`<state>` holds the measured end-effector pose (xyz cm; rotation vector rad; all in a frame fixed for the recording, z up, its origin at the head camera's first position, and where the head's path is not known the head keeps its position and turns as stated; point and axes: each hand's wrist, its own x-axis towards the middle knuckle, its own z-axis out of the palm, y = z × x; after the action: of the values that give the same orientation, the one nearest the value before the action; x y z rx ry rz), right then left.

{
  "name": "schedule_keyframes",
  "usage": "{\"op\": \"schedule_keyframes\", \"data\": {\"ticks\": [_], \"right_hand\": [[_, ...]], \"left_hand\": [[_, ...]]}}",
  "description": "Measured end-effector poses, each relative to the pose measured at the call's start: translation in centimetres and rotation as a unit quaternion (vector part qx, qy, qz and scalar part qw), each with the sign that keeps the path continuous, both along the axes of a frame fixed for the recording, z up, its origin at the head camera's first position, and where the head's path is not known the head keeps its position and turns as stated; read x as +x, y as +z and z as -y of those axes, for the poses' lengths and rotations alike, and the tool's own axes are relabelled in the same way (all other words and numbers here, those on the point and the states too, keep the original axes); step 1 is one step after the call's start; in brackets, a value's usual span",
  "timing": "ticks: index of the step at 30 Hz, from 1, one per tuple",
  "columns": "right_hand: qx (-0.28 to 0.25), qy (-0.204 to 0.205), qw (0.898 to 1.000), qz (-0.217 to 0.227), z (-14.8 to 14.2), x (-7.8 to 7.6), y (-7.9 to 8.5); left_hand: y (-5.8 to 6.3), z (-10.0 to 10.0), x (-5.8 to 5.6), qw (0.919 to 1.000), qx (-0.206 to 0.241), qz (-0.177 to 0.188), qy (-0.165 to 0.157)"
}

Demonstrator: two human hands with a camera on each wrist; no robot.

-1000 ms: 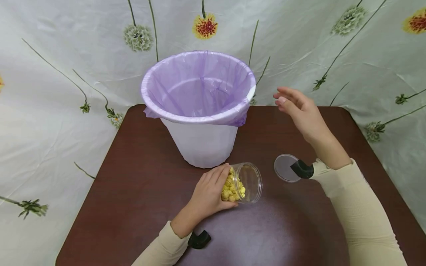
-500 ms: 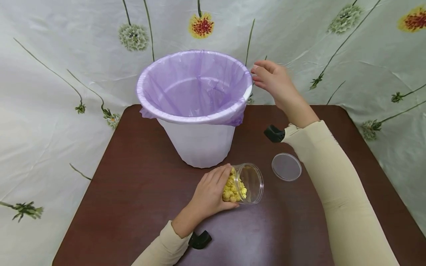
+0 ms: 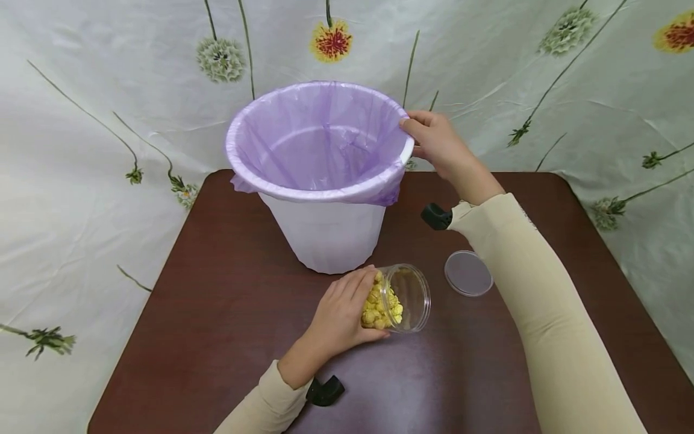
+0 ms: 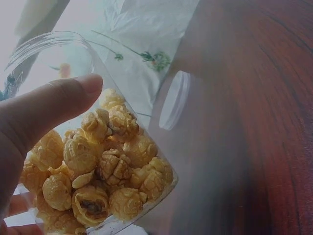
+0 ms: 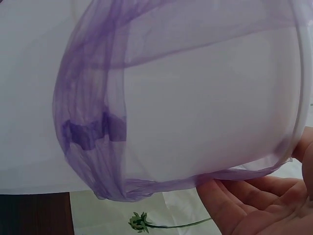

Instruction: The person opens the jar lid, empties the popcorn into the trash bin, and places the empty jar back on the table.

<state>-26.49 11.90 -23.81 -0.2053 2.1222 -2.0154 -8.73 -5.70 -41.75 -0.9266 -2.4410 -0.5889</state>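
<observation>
The left hand [image 3: 341, 313] grips a tilted jar [image 3: 409, 298] of popcorn [image 3: 381, 308] in front of the bin [image 3: 328, 235]; the right hand [image 3: 440, 144] pinches the bin's rim, over which a purple bag [image 3: 325, 150] is folded; a clear lid [image 3: 468, 273] lies on the bench [image 3: 228, 319], right of the jar.

You've got a clear open jar [image 3: 413, 301] tipped over, yellow popcorn [image 3: 379, 308] inside — white bin [image 3: 332, 238] upright behind it, purple liner [image 3: 325, 138] over its rim.
</observation>
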Motion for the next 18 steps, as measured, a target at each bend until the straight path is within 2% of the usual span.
{"op": "schedule_keyframes", "data": {"ticks": [3,7,14,18], "right_hand": [[-0.004,-0.004,1.000,-0.004,0.0,0.0,-0.2],[0.000,-0.001,1.000,-0.007,-0.1,-0.1,-0.2],[0.000,-0.002,1.000,-0.013,-0.1,-0.2,-0.4],[0.014,-0.006,1.000,-0.022,0.0,-0.2,-0.5]], "left_hand": [[0.8,0.1,0.1,0.9999,0.014,-0.006,0.000],[2.4,0.5,0.3,0.9988,0.045,-0.020,-0.004],[6.6,1.4,0.8,0.9887,0.112,-0.093,-0.035],[9.3,1.9,1.3,0.9808,0.148,-0.117,-0.051]]}}
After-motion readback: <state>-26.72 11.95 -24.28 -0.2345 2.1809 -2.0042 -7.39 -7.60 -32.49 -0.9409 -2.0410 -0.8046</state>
